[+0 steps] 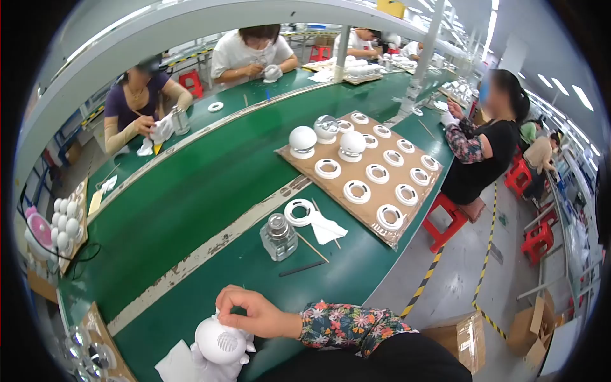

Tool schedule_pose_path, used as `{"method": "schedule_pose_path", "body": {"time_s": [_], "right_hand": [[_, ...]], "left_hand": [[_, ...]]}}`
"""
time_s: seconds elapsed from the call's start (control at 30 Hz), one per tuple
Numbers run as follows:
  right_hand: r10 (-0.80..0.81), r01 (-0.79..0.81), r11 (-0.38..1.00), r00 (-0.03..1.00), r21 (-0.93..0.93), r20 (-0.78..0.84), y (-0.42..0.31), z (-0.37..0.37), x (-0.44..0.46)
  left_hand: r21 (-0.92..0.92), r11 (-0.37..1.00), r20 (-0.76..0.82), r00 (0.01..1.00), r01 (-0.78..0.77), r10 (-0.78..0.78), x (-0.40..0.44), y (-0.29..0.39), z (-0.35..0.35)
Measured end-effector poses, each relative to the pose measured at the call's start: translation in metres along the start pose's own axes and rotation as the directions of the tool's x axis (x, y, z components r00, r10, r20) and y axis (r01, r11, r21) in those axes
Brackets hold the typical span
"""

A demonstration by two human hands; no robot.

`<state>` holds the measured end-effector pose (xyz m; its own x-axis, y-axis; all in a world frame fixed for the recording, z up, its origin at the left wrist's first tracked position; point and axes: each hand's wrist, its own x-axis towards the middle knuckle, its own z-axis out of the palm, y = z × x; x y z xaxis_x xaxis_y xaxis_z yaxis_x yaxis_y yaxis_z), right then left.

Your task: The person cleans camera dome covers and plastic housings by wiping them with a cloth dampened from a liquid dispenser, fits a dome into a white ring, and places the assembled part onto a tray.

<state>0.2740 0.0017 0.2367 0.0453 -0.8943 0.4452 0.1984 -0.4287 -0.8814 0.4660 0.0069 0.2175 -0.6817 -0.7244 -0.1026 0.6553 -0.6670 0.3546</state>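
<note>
A white ball-shaped housing [219, 340] with a round patch of small holes is at the bottom of the head view, close to my body. Around its underside and right edge show white, finger-like shapes of my left hand [245, 358], which appears to be covered by a white glove or cloth. My right hand [248, 312], in a floral sleeve, is closed with fingertips pinched at the top of the ball. A bit of white shows by those fingertips; what they hold is unclear. White cloth [175, 364] lies left of the ball.
Beyond my hands stand a glass bottle [279, 237], a white ring [299, 212], white cloth [328, 228], thin sticks and a dark rod [301, 268]. A cardboard sheet [324, 184] carries rings and several balls. Shiny domes [86, 350] sit lower left. Co-workers sit around the green table [191, 184].
</note>
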Motion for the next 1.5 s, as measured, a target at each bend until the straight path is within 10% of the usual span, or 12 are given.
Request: {"method": "schedule_pose_path", "body": {"time_s": [0.13,0.47,0.93,1.33,1.5], "right_hand": [[-0.163,0.167,0.972,0.986,-0.168,0.04,-0.007,0.001,0.001],[0.335,-0.382,0.813,0.924,0.44,0.183,-0.003,0.004,0.003],[0.456,-0.396,0.797,0.89,0.457,-0.024,0.02,0.015,-0.007],[-0.097,0.065,0.985,0.974,-0.158,-0.204,0.013,0.02,-0.016],[-0.279,0.226,0.947,0.931,-0.229,-0.234,-0.011,0.007,-0.01]], "left_hand": [[0.001,0.993,0.016,0.993,0.114,-0.114,-0.005,0.009,0.012],[0.06,0.954,0.044,0.954,0.295,-0.298,-0.002,0.007,0.027],[-0.074,0.995,0.028,0.997,0.069,-0.067,-0.002,0.01,0.017],[0.145,0.934,-0.186,0.918,-0.328,0.351,0.006,-0.004,0.018],[0.142,0.963,-0.149,0.957,-0.229,0.249,0.011,0.004,0.028]]}}
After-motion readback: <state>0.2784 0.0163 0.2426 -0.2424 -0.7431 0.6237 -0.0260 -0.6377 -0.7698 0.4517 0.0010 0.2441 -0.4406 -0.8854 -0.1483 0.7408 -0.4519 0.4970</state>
